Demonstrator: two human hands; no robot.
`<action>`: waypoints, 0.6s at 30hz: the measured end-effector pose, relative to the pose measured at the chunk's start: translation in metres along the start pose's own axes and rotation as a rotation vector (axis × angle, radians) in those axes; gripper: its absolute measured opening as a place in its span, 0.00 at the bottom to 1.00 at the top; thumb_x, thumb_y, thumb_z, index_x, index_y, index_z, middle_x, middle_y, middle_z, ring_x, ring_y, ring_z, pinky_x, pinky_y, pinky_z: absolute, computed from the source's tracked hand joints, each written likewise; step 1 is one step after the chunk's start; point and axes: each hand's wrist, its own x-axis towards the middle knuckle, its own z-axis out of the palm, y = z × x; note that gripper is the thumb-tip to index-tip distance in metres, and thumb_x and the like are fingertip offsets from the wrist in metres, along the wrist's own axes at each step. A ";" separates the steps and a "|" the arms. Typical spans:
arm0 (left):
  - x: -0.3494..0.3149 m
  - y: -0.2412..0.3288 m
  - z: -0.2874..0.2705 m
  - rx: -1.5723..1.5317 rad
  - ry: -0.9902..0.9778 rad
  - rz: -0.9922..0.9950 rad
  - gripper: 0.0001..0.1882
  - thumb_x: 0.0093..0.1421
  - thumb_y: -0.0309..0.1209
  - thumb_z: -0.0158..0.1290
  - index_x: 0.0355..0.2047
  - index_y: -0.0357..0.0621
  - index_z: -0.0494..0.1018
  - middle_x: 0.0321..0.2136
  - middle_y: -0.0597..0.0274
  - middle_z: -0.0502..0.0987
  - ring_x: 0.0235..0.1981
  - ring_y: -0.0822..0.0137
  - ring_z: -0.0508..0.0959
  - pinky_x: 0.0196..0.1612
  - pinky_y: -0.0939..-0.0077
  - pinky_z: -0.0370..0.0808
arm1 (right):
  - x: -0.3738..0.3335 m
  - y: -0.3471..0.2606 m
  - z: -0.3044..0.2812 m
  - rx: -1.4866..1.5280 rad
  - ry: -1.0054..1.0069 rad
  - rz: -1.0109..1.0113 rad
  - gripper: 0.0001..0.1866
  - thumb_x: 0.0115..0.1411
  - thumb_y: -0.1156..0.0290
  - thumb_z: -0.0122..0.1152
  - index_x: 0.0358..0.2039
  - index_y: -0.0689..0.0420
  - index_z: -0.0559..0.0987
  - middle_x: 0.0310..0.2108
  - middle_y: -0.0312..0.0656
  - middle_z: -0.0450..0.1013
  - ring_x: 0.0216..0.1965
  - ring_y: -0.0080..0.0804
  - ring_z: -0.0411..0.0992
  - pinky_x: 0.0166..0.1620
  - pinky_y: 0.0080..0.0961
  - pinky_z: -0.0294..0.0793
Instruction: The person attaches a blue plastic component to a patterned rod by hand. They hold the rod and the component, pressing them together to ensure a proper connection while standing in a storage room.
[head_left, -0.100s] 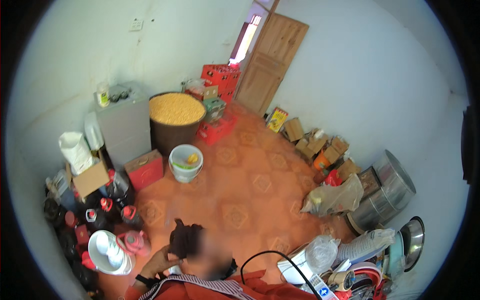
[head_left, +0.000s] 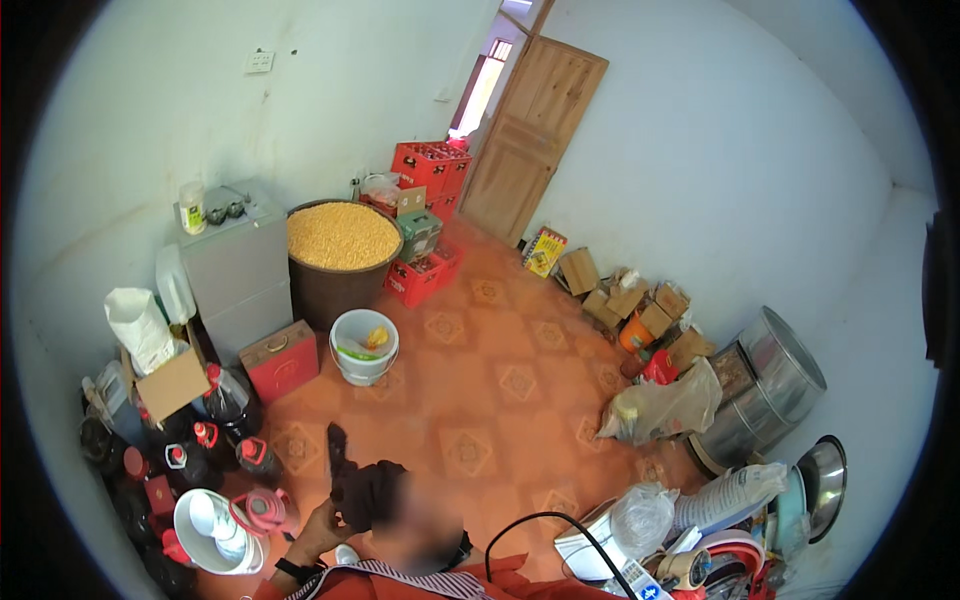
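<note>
Dk cloth (head_left: 366, 492) in L hand (head_left: 318, 532), at fingertips (head_left: 335, 515)

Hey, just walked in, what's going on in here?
Someone holds a dark, soft-looking bundle in their left hand; the right hand cannot be made out. Beyond, a pale bucket stands on the tiled floor, and a brown tub full of yellow grain stands beside a grey cabinet.
</note>
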 end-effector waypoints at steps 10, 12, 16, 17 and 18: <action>0.137 0.036 -0.045 0.395 -0.136 -0.115 0.31 0.46 0.43 0.65 0.45 0.33 0.72 0.39 0.46 0.78 0.40 0.57 0.79 0.44 0.67 0.74 | 0.068 -0.113 -0.042 -0.235 0.514 0.164 0.26 0.68 0.52 0.38 0.54 0.61 0.69 0.52 0.44 0.70 0.53 0.36 0.69 0.56 0.33 0.70; 0.160 -0.004 -0.053 0.317 -0.050 -0.081 0.30 0.44 0.43 0.64 0.43 0.36 0.73 0.36 0.47 0.78 0.38 0.55 0.79 0.42 0.67 0.74 | 0.107 -0.125 -0.043 -0.263 0.382 0.280 0.26 0.67 0.50 0.41 0.52 0.60 0.71 0.48 0.43 0.73 0.49 0.35 0.72 0.53 0.33 0.72; 0.221 -0.006 -0.069 0.238 -0.269 -0.025 0.22 0.52 0.40 0.56 0.45 0.39 0.73 0.35 0.48 0.79 0.36 0.53 0.79 0.40 0.65 0.73 | 0.157 -0.173 -0.126 -0.302 0.610 0.338 0.25 0.67 0.48 0.42 0.49 0.57 0.73 0.46 0.41 0.74 0.45 0.34 0.72 0.52 0.34 0.72; 0.237 -0.017 -0.069 0.243 -0.176 0.008 0.24 0.53 0.41 0.56 0.46 0.40 0.72 0.35 0.46 0.79 0.36 0.51 0.79 0.39 0.64 0.73 | 0.169 -0.200 -0.153 -0.305 0.640 0.381 0.25 0.67 0.48 0.42 0.48 0.56 0.73 0.45 0.40 0.74 0.45 0.33 0.72 0.52 0.34 0.72; 0.251 -0.012 -0.068 0.245 -0.084 0.023 0.25 0.53 0.43 0.56 0.47 0.40 0.72 0.35 0.45 0.78 0.36 0.50 0.78 0.38 0.63 0.73 | 0.177 -0.216 -0.175 -0.297 0.678 0.435 0.25 0.67 0.48 0.42 0.48 0.56 0.73 0.45 0.40 0.74 0.44 0.33 0.72 0.52 0.34 0.72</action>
